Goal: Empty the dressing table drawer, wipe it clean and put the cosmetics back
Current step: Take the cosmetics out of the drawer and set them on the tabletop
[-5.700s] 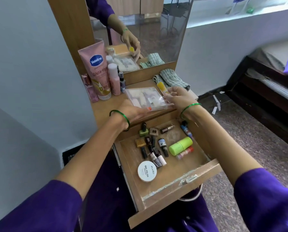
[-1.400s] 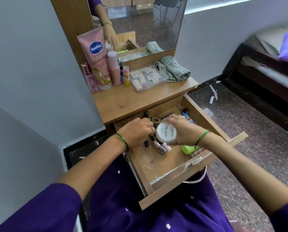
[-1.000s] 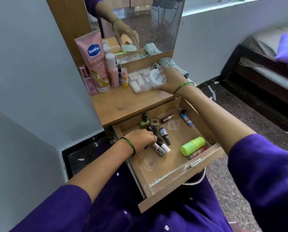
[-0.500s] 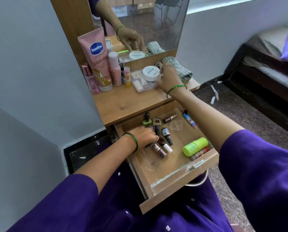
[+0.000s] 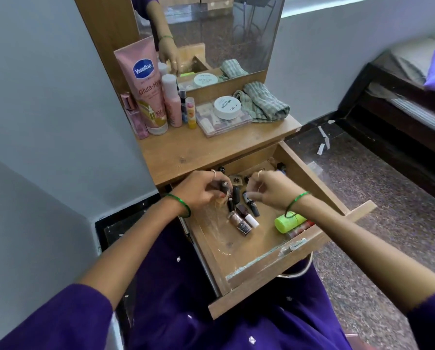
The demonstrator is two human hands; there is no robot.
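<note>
The wooden drawer [image 5: 269, 267] stands pulled out over my lap, its floor dusty. Several small nail-polish bottles [image 5: 241, 222] lie in its middle, with a lime-green tube [image 5: 288, 222] and a reddish tube [image 5: 301, 228] at its right. My left hand [image 5: 198, 192] grips a small dark-capped bottle [image 5: 223, 188] at the drawer's back left. My right hand [image 5: 272, 190] hovers with curled fingers over the bottles at the back; whether it grips one is hidden. On the tabletop [image 5: 186, 152] a white jar [image 5: 227, 107] sits on a clear box [image 5: 224, 122].
A pink Vaseline tube [image 5: 145, 84], a pink bottle [image 5: 172, 102], a yellow lip balm [image 5: 190, 112] and a perfume bottle [image 5: 133, 116] stand at the back left by the mirror [image 5: 224, 34]. A checked cloth [image 5: 264, 103] lies at the back right. A bed [image 5: 413, 79] is right.
My right hand set the white jar on the clear box, let go and came down into the drawer. My left hand has stayed among the small bottles at the back left.
</note>
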